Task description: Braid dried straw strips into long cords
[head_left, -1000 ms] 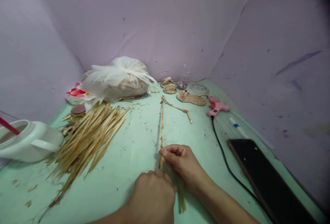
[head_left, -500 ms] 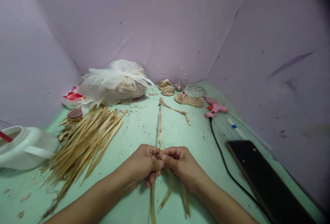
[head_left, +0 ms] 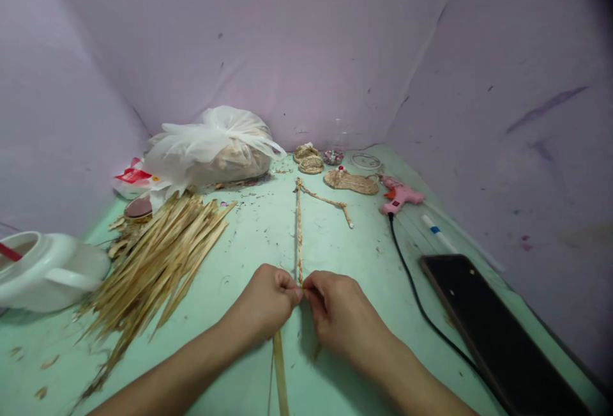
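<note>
A thin braided straw cord (head_left: 299, 231) runs along the green table (head_left: 249, 256) from the far middle toward me, with a side branch bending right at its far end. My left hand (head_left: 266, 304) and my right hand (head_left: 340, 317) meet at the cord's near end, both with fingers pinched closed on the loose straw strands there. One flat strand (head_left: 280, 371) trails from under my left hand toward the near edge. A pile of dry straw strips (head_left: 160, 259) lies to the left of my hands.
A white jug (head_left: 48, 269) stands at the far left, a tied plastic bag (head_left: 213, 147) at the back. Woven straw pieces (head_left: 352, 181), a pink glue gun (head_left: 400, 197) with its black cable, a pen (head_left: 438, 232) and a dark phone (head_left: 488, 326) lie on the right.
My left hand came up from near the table's front edge to meet my right hand at the cord's end. The loose strands have been drawn in between both hands.
</note>
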Demonstrator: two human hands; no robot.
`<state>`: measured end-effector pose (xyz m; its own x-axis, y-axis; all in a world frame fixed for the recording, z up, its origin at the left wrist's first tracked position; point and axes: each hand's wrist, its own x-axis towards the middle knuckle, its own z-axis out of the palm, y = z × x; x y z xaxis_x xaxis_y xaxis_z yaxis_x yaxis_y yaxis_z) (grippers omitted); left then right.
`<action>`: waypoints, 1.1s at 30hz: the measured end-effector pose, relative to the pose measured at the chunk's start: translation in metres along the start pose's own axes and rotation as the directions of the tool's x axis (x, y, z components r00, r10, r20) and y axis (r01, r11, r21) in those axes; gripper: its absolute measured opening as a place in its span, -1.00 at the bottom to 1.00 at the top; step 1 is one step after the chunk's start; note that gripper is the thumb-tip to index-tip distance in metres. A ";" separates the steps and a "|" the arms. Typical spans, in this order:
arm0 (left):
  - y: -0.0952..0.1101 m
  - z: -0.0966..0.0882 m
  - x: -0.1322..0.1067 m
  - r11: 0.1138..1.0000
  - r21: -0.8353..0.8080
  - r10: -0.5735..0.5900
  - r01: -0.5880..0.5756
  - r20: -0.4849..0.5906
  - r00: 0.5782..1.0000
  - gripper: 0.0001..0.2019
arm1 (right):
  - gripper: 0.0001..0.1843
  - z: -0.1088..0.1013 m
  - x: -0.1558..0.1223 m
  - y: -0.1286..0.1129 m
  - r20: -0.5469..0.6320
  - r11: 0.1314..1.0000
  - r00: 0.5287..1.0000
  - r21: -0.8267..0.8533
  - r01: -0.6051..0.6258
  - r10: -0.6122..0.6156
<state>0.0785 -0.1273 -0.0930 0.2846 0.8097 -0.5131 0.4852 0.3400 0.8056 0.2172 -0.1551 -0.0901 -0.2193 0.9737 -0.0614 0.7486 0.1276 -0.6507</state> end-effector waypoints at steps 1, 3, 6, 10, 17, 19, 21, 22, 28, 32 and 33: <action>-0.003 0.001 0.001 0.999 -0.012 0.038 -0.038 -0.005 0.999 -0.84 | -0.82 0.000 -0.001 -0.001 -0.006 0.999 1.000 -0.030 -0.016 0.015; -0.007 0.004 0.002 0.993 -0.074 0.090 -0.089 0.010 0.996 -0.82 | -0.82 0.000 -0.004 -0.002 -0.020 0.997 0.999 -0.071 -0.040 0.039; -0.010 0.006 0.003 0.981 -0.173 0.094 -0.086 0.041 0.995 -0.81 | -0.81 0.000 -0.006 -0.004 -0.038 0.995 0.998 -0.082 -0.054 0.051; -0.007 0.007 0.001 0.977 -0.171 0.134 -0.125 0.041 0.990 -0.83 | -0.82 0.000 -0.006 -0.007 -0.067 0.986 0.995 -0.144 -0.080 0.071; 0.002 0.009 -0.005 0.986 -0.069 0.156 -0.155 0.015 0.988 -0.78 | -0.88 -0.002 -0.016 -0.017 -0.118 0.919 0.992 -0.384 -0.090 0.048; -0.001 0.010 -0.005 0.984 -0.109 0.145 -0.142 0.017 0.989 -0.77 | -0.88 -0.002 -0.019 -0.020 -0.088 0.913 0.996 -0.403 -0.063 0.031; -0.004 0.011 -0.005 0.976 -0.179 0.128 -0.123 0.017 0.992 -0.76 | -0.88 0.000 -0.022 -0.021 -0.061 0.910 0.998 -0.412 -0.029 0.005; -0.005 0.012 -0.006 0.970 -0.216 0.117 -0.110 0.017 0.993 -0.75 | -0.88 0.002 -0.023 -0.021 -0.054 0.909 0.998 -0.417 -0.010 -0.014; 0.000 0.010 -0.011 0.933 -0.341 0.146 -0.117 0.061 0.987 -0.80 | -0.79 0.018 -0.028 -0.019 -0.102 0.887 0.981 -0.450 0.101 -0.163; 0.007 0.006 -0.012 0.970 -0.223 0.111 -0.101 0.036 0.993 -0.82 | -0.82 0.014 -0.030 -0.020 -0.049 0.934 0.985 -0.329 0.140 -0.165; 0.008 0.005 -0.012 0.976 -0.194 0.101 -0.094 0.029 0.994 -0.83 | -0.89 0.009 -0.029 -0.019 -0.007 0.960 0.988 -0.240 0.145 -0.151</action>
<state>0.0832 -0.1369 -0.0816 0.3561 0.8258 -0.4372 0.2867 0.3488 0.8923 0.2034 -0.1876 -0.0823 -0.3257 0.9445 0.0432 0.8367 0.3092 -0.4521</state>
